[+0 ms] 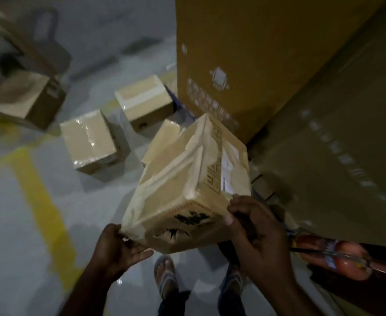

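Left hand (pixel 117 245) pinched the near bottom corner, thumb on top, fingers beneath; right hand (pixel 253 226) curled round the opposite near edge. Between them the taped box (pixel 187 176) hung tilted in the air above the floor (pixel 16 247), over the sandalled feet (pixel 164 274). It looked light but soft, with a ragged tear (pixel 171 233) in the near face, so better supported underneath, clear of that tear. Small sealed boxes (pixel 89 142) lay scattered ahead; a tall carton (pixel 244 53) crowded close on the right.

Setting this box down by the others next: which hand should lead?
Probably left. The left hand supports the box underneath, nearer the floor boxes; the right hand only grips its side edge.
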### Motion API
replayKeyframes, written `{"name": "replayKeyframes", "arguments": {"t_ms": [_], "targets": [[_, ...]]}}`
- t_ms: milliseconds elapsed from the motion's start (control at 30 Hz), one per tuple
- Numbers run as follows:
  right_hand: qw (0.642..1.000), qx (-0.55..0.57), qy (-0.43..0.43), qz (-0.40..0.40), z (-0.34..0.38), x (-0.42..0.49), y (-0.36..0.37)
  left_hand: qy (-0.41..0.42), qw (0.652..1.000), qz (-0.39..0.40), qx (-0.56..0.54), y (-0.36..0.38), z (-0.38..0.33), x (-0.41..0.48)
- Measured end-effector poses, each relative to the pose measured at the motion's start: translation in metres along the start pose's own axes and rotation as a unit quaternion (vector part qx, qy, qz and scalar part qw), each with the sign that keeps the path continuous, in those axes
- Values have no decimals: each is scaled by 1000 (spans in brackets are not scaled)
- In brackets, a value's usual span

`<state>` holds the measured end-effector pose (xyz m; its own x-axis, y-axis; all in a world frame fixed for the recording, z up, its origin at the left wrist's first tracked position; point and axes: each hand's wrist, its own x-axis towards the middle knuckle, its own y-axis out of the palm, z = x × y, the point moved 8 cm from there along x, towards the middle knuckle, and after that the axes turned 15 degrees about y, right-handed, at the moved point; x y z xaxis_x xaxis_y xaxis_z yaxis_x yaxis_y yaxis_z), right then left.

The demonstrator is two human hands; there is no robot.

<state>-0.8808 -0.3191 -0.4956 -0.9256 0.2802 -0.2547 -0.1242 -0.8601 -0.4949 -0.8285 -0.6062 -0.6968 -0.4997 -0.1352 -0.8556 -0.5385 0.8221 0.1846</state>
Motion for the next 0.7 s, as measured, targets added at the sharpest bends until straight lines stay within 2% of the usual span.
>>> {"name": "replayKeyframes", "arguments": {"t_ms": [67, 167, 267, 400, 500, 567, 600, 700], "targets": [[999, 11, 14, -45, 19, -19, -25, 47, 998, 38, 31, 18, -35, -16], [987, 61, 79, -128, 34, -37, -66, 127, 982, 85, 109, 49, -87, -43], [953, 129, 178, -206, 28, -50, -115, 256, 928, 145, 230, 98, -131, -90], [875, 208, 355, -255, -19, -85, -177, 431, 786, 281, 344, 183, -152, -194], [846, 285, 373, -253, -32, -126, -207, 522, 675, 386, 350, 224, -136, -266], [807, 322, 390, -306, -36, -151, -230, 575, 579, 448, 365, 240, -114, -309], [790, 333, 392, -334, -40, -168, -240, 585, 545, 477, 365, 244, -101, -328], [769, 342, 379, -385, -49, -215, -261, 581, 496, 538, 356, 254, -69, -371]]}}
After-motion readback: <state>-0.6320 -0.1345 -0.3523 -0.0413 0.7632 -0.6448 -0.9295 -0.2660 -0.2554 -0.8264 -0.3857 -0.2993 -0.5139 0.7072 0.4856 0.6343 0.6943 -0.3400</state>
